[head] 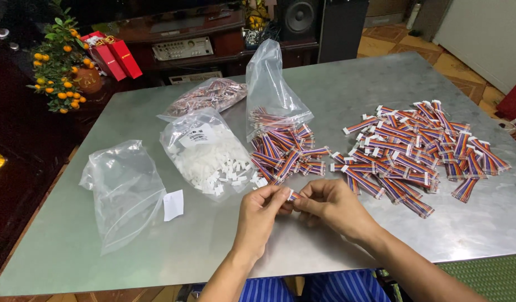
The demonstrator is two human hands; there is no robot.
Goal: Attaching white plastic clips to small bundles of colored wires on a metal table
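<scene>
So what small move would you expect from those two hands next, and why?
Probably pressing a white connector onto the striped ribbon cable, I'd guess. Left hand and right hand pinch it between fingertips, and the connectors spill from the bag beside them.

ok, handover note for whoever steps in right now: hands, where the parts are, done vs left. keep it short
Left hand and right hand: both pinch one short multicoloured ribbon cable between them, just above the near edge of the metal table.
Parts: open bag of white connectors, some spilled at its mouth; open bag of ribbon cables with a small heap below it; a large spread pile of cables on the right; an empty bag on the left; a sealed bag at the back.
Done vs left: whether the right pile is finished cannot be told from here.
</scene>
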